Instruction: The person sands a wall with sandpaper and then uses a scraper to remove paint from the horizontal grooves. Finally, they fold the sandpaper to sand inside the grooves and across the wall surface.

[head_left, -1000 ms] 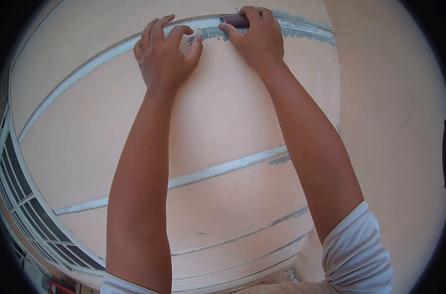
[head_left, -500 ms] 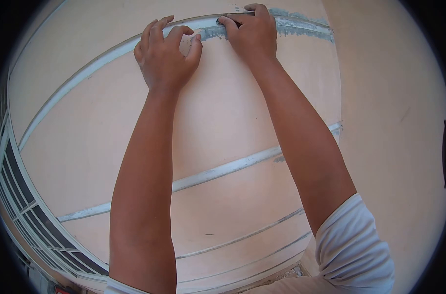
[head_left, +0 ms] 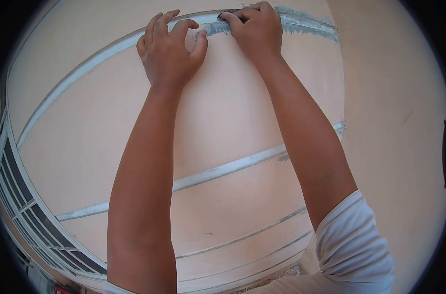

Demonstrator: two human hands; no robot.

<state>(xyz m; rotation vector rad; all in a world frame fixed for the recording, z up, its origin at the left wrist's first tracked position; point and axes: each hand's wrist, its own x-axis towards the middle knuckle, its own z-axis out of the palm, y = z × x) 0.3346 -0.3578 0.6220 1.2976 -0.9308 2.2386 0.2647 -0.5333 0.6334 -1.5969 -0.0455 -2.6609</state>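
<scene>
Both my arms reach up against a peach-coloured wall (head_left: pixel 228 103). A pale grey-white strip (head_left: pixel 81 76) runs along it near the top. My left hand (head_left: pixel 171 54) is at this strip, with its fingers curved and spread and a gap between thumb and forefinger; nothing shows in it. Farther right, my right hand (head_left: pixel 259 32) is closed at the strip, thumb and fingers pinching a small dark piece (head_left: pixel 222 15). Most of that piece is hidden by the fingers, so its kind cannot be told. Rough grey smears (head_left: pixel 309 28) edge the strip around my right hand.
A second pale strip (head_left: pixel 233 166) crosses the wall lower down, with thinner grey lines (head_left: pixel 252 235) beneath it. To the left is a barred window (head_left: pixel 37 210). An adjoining wall (head_left: pixel 394 98) stands on the right. Rubble (head_left: pixel 291 272) lies at the bottom.
Both hands have shifted slightly to the right in the view. My right hand keeps its pinch on the small dark piece, and my left hand stays spread.
</scene>
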